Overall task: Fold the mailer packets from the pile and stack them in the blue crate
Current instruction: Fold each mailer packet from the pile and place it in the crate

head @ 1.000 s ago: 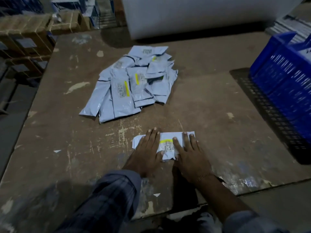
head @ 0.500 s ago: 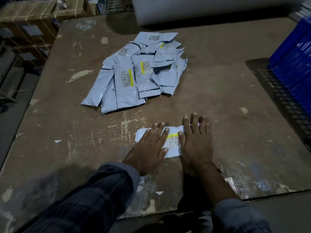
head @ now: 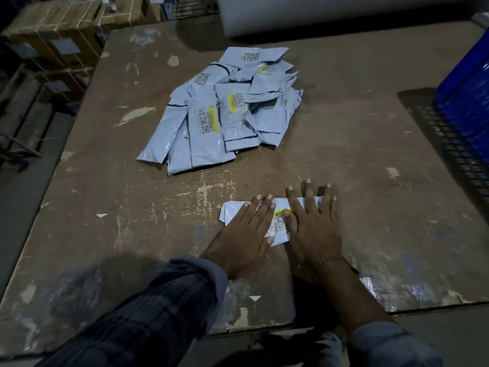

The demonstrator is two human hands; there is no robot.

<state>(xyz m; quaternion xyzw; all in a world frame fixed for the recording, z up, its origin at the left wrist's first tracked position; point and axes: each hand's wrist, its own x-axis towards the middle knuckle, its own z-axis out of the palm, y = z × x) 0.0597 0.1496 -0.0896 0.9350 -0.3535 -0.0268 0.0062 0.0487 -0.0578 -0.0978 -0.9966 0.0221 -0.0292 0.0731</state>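
Now both hands lie flat on one mailer packet (head: 279,222) near the front of the desk (head: 370,168); the left hand (head: 244,234) has stayed put, but the right hand (head: 313,226) has slid forward, pressing with straight fingers; I think the fold is nearly done; the pile (head: 225,112) waits behind, and the blue crate (head: 465,83) sits far right.

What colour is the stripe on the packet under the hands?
Yellow stripe on the packet, seen in the head view.
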